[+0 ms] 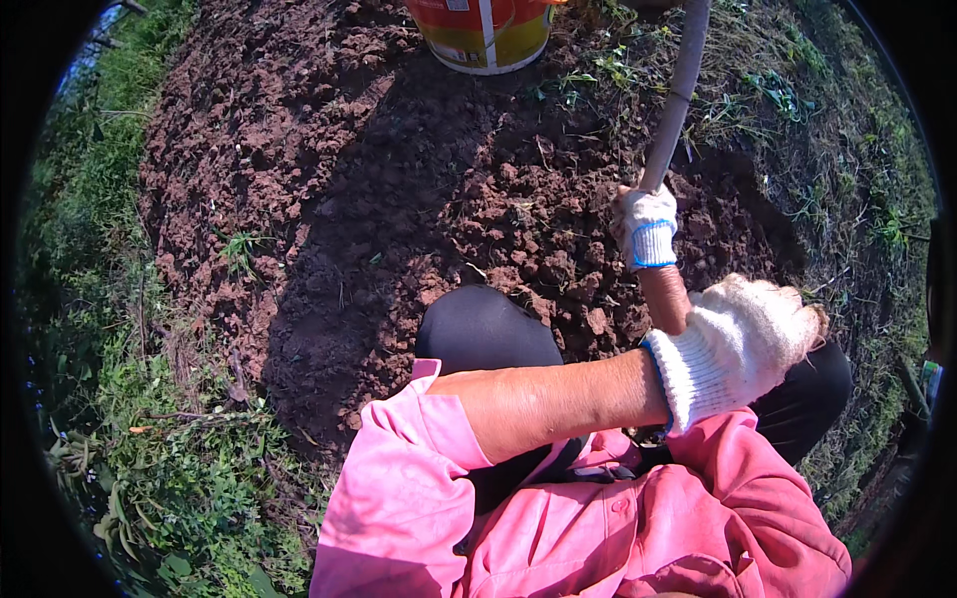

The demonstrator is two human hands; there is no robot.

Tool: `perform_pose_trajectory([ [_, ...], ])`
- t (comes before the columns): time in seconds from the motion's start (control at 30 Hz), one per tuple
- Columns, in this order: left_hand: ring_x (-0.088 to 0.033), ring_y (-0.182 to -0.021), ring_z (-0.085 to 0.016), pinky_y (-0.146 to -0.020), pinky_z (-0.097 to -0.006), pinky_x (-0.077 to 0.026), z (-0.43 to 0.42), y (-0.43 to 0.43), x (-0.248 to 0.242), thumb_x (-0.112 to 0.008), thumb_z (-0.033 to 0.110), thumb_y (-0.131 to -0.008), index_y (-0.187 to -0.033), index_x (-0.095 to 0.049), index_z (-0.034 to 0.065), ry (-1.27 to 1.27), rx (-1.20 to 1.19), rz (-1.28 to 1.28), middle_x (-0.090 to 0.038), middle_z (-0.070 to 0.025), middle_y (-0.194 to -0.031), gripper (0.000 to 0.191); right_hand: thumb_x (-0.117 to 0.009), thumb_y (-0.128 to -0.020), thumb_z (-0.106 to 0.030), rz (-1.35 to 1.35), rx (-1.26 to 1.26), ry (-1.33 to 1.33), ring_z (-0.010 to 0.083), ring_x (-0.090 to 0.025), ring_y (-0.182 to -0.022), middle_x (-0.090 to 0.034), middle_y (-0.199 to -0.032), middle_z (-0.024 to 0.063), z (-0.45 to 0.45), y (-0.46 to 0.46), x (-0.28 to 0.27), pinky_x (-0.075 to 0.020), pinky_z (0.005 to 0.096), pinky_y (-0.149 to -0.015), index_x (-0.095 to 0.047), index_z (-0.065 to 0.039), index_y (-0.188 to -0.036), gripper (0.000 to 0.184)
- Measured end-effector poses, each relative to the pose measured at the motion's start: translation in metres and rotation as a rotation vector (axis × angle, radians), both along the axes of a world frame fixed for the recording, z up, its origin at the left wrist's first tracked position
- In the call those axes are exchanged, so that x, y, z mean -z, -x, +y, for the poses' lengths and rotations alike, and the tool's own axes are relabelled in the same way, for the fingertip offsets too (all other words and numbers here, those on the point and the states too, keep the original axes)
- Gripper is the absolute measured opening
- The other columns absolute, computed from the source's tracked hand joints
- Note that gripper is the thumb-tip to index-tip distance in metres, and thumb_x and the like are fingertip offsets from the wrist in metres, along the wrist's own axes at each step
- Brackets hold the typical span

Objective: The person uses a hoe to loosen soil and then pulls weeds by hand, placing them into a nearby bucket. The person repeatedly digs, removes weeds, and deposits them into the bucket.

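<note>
My right hand (646,224), in a white knit glove with a blue-edged cuff, is closed around the lower visible part of a wooden tool handle (679,93). The handle runs up past the top of the view, so the tool's head cannot be made out. Across my body reaches my left forearm. My left hand (748,336), gloved the same way, is curled into a fist above my right knee (811,400). Its palm side is turned away, and whether anything is in it cannot be seen. Loose reddish-brown soil (553,254) lies in clods under the hands.
A red and yellow plastic bucket (516,37) stands on the soil ahead, cut off by the top edge. Cut grass and weeds (785,105) cover the right side. Green plants (217,493) border the dug soil on the left. My bent left knee (486,329) juts forward.
</note>
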State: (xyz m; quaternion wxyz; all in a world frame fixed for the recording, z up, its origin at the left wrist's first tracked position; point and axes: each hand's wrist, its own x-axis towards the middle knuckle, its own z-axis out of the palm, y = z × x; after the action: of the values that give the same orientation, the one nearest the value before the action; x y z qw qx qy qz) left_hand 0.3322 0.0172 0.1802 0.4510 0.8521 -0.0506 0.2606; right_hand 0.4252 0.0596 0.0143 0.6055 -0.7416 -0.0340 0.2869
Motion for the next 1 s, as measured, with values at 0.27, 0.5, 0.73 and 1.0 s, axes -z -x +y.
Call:
perform_pose_trajectory([
  [0.27,-0.063,-0.073,-0.029,-0.064,-0.0407,-0.05,-0.008,0.001,0.01,-0.055,0.015,-0.074,-0.084,-0.059,0.0073,-0.073,-0.002,0.018,-0.061,-0.0124,-0.08,0.013,-0.055,-0.082,-0.007,0.547,-0.254,0.331,0.0137,-0.044,-0.04,-0.048,-0.055,0.0022,-0.098,0.091,0.056,-0.0354,0.0294,-0.035,-0.049,-0.008,-0.075,0.009],
  [0.5,-0.064,-0.077,-0.031,-0.065,-0.0421,-0.051,0.014,-0.008,-0.009,-0.061,0.017,-0.073,-0.089,-0.06,0.0076,-0.254,-0.043,0.22,-0.062,-0.0122,-0.083,0.019,-0.053,-0.082,-0.009,0.962,-0.265,0.165,0.0141,-0.041,-0.039,-0.043,-0.052,0.0002,-0.137,0.095,0.029,-0.0346,0.0311,-0.035,-0.049,-0.009,-0.075,0.009],
  [0.73,-0.055,-0.064,-0.01,-0.06,-0.0259,-0.047,0.156,-0.015,0.048,-0.056,0.009,-0.086,-0.097,-0.062,-0.0001,0.254,-0.328,0.492,-0.062,-0.0047,-0.076,0.015,-0.055,-0.08,-0.014,0.788,-0.176,0.225,0.0119,-0.038,-0.036,-0.04,-0.049,-0.003,-0.159,0.095,0.011,-0.0293,0.0271,-0.032,-0.048,-0.011,-0.068,0.014],
  [1.0,-0.058,-0.069,-0.012,-0.062,-0.0243,-0.046,0.177,-0.026,0.292,-0.063,0.005,-0.081,-0.096,-0.064,0.0024,0.066,-0.543,0.772,-0.065,0.001,-0.078,0.015,-0.059,-0.078,-0.012,0.412,-0.376,0.308,0.0152,-0.049,-0.041,-0.054,-0.057,0.0046,-0.157,0.082,0.037,-0.0392,0.0312,-0.037,-0.053,-0.005,-0.08,0.01],
])
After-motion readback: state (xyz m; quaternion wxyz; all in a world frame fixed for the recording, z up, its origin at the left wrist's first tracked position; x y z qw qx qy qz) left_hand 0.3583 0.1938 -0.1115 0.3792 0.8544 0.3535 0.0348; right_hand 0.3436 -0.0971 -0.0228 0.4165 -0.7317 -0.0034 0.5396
